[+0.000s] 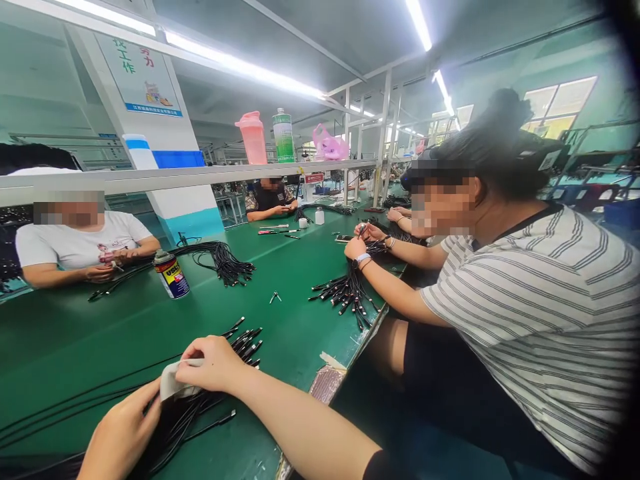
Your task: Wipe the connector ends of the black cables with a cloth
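Observation:
My right hand (210, 363) pinches a folded white cloth (175, 381) from above, near the middle of a bundle of thin black cables (185, 413). My left hand (120, 433) is at the lower left and grips the same cloth from below, with the cables running through or under it. The black connector ends of the cables (246, 347) fan out on the green workbench (75, 340) just past my right hand. The cable stretch inside the cloth is hidden.
A co-worker in a striped shirt (525, 313) handles a cable bundle (350, 290) at the bench's right edge. Other co-workers (75, 243) sit across with more cables (220, 261). A spray can (171, 275) and small pliers (275, 297) lie on the bench. Bottles stand on an overhead shelf (200, 175).

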A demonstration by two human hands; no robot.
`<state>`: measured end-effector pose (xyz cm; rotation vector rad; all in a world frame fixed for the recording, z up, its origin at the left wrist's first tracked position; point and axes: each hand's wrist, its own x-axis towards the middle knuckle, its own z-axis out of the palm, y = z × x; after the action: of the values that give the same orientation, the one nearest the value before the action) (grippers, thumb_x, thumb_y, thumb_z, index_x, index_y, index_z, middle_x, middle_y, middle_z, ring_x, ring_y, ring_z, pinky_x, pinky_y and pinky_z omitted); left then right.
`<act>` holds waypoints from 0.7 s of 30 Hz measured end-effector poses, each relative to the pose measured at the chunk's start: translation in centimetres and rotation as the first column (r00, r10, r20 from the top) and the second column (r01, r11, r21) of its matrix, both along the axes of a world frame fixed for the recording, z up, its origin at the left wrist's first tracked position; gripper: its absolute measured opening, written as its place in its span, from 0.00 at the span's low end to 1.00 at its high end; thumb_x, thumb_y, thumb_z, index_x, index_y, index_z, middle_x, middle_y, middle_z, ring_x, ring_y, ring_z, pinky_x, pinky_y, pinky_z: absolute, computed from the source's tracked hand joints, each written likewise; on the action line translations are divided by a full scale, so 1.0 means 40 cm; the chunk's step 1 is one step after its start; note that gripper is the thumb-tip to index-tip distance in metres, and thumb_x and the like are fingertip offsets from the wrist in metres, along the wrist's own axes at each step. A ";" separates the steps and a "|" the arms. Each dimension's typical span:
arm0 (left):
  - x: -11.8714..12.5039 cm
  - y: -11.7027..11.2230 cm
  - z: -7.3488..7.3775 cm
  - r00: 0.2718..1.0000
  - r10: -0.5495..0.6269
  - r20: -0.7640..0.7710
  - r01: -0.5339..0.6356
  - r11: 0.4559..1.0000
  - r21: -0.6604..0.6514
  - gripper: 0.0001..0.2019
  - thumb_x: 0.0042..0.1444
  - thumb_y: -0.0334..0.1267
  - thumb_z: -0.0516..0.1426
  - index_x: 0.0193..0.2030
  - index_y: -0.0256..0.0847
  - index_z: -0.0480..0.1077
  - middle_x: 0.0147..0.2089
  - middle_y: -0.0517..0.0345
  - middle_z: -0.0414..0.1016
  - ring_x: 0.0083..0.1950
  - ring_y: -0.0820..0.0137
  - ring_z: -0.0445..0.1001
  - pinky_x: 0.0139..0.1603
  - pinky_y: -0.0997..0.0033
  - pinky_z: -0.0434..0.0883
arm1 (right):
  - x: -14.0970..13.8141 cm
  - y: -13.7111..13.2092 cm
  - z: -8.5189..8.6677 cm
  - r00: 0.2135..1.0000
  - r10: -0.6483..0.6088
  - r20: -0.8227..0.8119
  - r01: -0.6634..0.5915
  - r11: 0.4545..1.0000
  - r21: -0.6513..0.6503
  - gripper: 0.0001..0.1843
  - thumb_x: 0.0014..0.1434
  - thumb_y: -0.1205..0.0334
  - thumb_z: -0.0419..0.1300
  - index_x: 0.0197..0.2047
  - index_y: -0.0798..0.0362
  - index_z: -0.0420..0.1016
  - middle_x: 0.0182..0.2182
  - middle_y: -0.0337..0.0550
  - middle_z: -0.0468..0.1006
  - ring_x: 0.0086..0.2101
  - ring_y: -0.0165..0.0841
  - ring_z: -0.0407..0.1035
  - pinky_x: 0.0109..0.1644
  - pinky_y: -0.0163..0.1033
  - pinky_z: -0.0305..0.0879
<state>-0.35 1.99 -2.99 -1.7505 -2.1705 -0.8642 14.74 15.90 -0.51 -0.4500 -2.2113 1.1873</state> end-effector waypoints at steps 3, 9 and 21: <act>0.012 -0.002 0.016 0.998 -0.031 0.051 0.032 0.999 -0.028 0.16 0.53 0.47 0.51 0.37 0.41 0.76 0.35 0.58 0.81 0.33 0.67 0.80 0.32 0.81 0.73 | 0.005 -0.004 0.002 0.995 0.004 -0.100 0.005 0.996 0.093 0.08 0.51 0.58 0.62 0.35 0.50 0.77 0.36 0.38 0.80 0.40 0.32 0.70 0.46 0.34 0.64; 0.034 -0.002 0.038 0.983 -0.128 0.133 0.120 0.990 0.067 0.16 0.53 0.47 0.51 0.28 0.38 0.73 0.24 0.60 0.76 0.23 0.71 0.74 0.26 0.83 0.71 | 0.009 -0.001 0.014 0.971 0.117 -0.210 -0.039 0.938 0.343 0.05 0.59 0.63 0.59 0.37 0.53 0.75 0.37 0.40 0.80 0.41 0.30 0.70 0.53 0.32 0.62; 0.071 0.009 0.034 0.822 -0.175 0.542 0.143 0.984 0.102 0.27 0.50 0.61 0.56 0.36 0.36 0.78 0.33 0.52 0.79 0.35 0.61 0.78 0.39 0.72 0.76 | 0.025 -0.009 0.035 0.960 0.141 -0.240 0.002 0.859 0.512 0.04 0.57 0.69 0.58 0.37 0.58 0.74 0.35 0.46 0.78 0.40 0.33 0.68 0.49 0.34 0.64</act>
<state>2.48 2.34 -1.63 -1.8406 -2.3018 -1.6334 15.76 15.54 0.87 0.0160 -2.1949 0.6029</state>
